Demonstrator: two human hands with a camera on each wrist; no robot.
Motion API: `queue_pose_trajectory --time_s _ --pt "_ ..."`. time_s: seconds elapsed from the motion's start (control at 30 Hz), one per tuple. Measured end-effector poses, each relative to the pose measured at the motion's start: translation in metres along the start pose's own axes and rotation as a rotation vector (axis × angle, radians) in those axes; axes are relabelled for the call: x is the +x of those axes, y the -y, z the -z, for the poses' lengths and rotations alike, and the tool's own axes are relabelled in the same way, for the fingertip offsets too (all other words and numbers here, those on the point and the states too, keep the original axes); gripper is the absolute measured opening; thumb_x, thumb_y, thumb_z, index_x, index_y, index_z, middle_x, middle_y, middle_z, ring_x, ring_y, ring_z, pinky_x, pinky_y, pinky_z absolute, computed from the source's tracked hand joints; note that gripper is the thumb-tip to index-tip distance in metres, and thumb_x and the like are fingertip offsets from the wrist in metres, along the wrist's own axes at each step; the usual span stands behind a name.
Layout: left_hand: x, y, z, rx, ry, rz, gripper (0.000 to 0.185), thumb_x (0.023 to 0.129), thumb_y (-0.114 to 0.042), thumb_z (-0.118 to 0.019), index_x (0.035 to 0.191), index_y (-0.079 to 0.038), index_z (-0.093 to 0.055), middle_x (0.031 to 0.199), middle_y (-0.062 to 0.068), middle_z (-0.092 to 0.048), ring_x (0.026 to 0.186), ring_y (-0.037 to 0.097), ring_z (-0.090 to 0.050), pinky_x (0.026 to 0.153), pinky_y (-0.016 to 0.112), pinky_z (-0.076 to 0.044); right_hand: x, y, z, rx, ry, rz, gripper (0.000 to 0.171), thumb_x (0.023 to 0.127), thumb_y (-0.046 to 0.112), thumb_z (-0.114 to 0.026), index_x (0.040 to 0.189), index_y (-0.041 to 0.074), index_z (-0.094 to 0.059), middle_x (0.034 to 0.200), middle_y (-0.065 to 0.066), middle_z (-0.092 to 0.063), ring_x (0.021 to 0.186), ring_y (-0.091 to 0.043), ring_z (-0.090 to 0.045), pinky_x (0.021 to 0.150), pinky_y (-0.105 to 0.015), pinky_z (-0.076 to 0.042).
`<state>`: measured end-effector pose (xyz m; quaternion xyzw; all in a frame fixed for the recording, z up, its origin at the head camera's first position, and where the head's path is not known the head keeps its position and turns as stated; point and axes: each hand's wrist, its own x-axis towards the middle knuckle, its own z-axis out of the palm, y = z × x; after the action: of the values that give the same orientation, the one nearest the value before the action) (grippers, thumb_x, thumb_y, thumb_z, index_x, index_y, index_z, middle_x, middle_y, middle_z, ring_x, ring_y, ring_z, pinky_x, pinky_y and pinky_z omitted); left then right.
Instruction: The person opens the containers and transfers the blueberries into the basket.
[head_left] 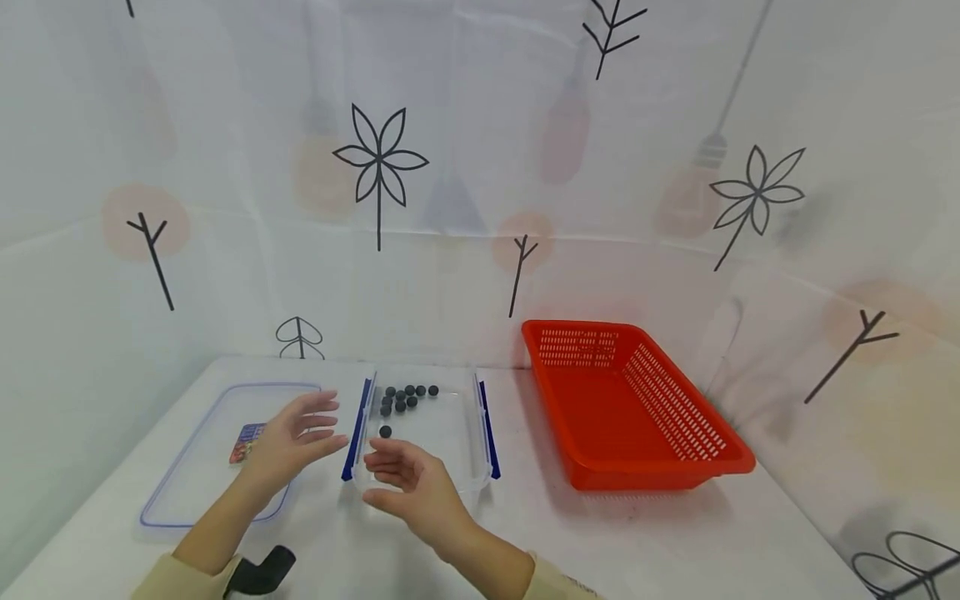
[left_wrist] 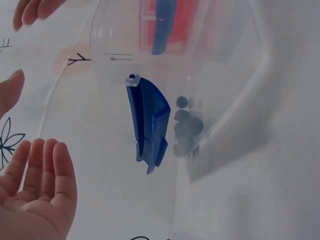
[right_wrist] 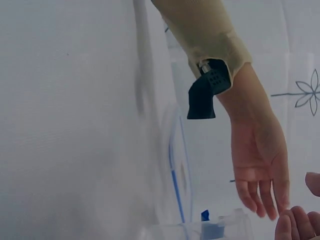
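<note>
Head view: one clear container on worktop, two blue clasps, roughly ten dark beads in its far half; one lid left, one red basket right; left hand and right hand spread, holding nothing; best to close on both clasp sides evenly.
Left wrist view: left hand flat beside one clasp.
Right wrist view: left hand loose, empty.

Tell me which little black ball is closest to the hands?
The lone black ball in the clear box, just beyond the right hand's fingers. The other balls cluster at the far end.
</note>
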<state>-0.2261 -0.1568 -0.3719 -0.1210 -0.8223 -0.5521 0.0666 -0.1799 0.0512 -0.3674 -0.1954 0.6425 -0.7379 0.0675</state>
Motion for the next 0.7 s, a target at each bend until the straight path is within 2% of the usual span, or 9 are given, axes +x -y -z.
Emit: queue_pose_trajectory --time_s 0.2,0.47,0.7 --pt "0.007 0.003 -0.012 0.006 0.023 0.025 0.068 0.081 -0.027 -0.073 0.137 -0.009 -0.039 0.131 0.02 -0.047 0.115 0.037 -0.05 0.087 0.043 -0.046 -0.006 0.001 0.012 -0.032 -0.013 -0.012 0.048 0.077 -0.013 -0.066 0.123 -0.002 -0.055 0.109 -0.011 -0.062 0.107 -0.027 -0.056 0.091 -0.031 -0.043" --pt "0.015 0.007 -0.027 0.09 0.022 0.142 0.078 0.075 -0.044 -0.074 0.137 -0.011 -0.04 0.133 0.018 -0.046 0.117 0.036 -0.047 0.084 0.053 -0.045 -0.015 0.003 0.027 -0.059 -0.024 -0.039 0.049 0.078 -0.01 -0.067 0.124 -0.002 -0.054 0.111 -0.012 -0.061 0.108 -0.028 -0.055 0.09 -0.028 -0.044" --pt "0.015 0.01 -0.031 0.113 0.055 0.237 0.082 0.07 -0.048 -0.076 0.135 -0.01 -0.043 0.131 0.019 -0.047 0.112 0.033 -0.05 0.083 0.047 -0.047 -0.023 0.008 0.04 -0.108 -0.032 -0.041 0.049 0.079 -0.006 -0.069 0.125 -0.002 -0.054 0.112 -0.011 -0.061 0.105 -0.022 -0.056 0.091 -0.03 -0.043"
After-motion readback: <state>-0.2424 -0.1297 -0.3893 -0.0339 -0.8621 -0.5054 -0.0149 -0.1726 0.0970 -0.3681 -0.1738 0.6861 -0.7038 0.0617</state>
